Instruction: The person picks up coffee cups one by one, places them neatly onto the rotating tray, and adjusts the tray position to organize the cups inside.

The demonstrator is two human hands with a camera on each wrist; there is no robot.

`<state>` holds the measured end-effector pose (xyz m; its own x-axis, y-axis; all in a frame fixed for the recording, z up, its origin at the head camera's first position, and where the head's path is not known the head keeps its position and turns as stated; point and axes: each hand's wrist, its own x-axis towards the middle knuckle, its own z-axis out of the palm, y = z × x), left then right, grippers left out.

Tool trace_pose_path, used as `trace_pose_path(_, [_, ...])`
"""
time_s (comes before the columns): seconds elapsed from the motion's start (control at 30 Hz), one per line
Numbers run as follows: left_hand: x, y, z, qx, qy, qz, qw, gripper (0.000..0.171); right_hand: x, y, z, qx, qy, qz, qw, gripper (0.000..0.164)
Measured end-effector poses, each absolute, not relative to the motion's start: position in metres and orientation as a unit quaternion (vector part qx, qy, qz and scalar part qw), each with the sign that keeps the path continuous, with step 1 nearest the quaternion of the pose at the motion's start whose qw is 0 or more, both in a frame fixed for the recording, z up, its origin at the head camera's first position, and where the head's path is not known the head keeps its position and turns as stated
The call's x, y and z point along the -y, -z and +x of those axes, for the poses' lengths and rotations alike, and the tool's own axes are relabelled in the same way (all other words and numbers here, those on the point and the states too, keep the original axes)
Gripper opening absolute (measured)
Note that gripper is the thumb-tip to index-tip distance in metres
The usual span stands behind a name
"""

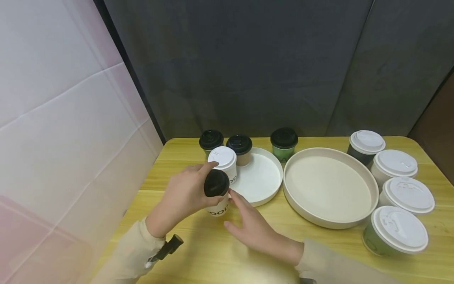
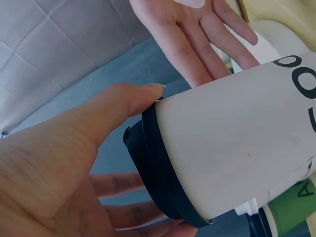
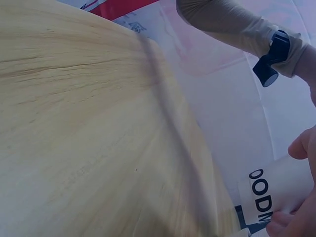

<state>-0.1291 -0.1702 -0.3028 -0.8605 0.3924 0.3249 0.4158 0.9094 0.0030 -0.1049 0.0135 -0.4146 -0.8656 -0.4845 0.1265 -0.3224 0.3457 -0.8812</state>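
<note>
A white paper coffee cup [image 1: 217, 208] with a black lid and dark lettering stands upright or nearly so; I cannot tell whether its base touches the table. My left hand [image 1: 187, 189] grips it around the lid, thumb on the near side, and the left wrist view shows the same paper cup [image 2: 222, 148] from close by. At the cup's right side is my right hand [image 1: 253, 225], fingers extended, fingertips at or very near its wall. Directly behind stands a white-lidded paper cup [image 1: 223, 157], partly hidden by the left hand and the held cup.
A round white tray [image 1: 260, 177] bears a black-lidded brown cup [image 1: 240, 148] at its back left. Black-lidded green cups [image 1: 283, 144] stand behind. Right of it lies an empty cream tray [image 1: 330, 185], with several white-lidded cups [image 1: 396, 163] along the table's right side.
</note>
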Motion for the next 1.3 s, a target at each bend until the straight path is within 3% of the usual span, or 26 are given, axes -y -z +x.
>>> trace_pose_path(0.47, [0.145,0.302,-0.132,0.953,0.056,-0.242,0.172,0.076,-0.042,0.411,-0.101,-0.831,0.51,-0.217,0.04,0.086])
trace_pose_path(0.67, [0.134,0.303,-0.138,0.948,0.076,-0.254,0.174,0.069,-0.053,0.412,-0.104,-0.839,0.5,-0.216,-0.004,0.085])
trace_pose_path(1.1, [0.118,0.312,-0.157,0.936,0.096,-0.287,0.182,0.07,-0.068,0.421,-0.118,-0.844,0.481,-0.222,-0.08,0.081])
trace_pose_path(1.3, [0.113,0.318,-0.168,0.934,0.091,-0.294,0.18,0.067,-0.072,0.427,-0.125,-0.845,0.48,-0.22,-0.087,0.082])
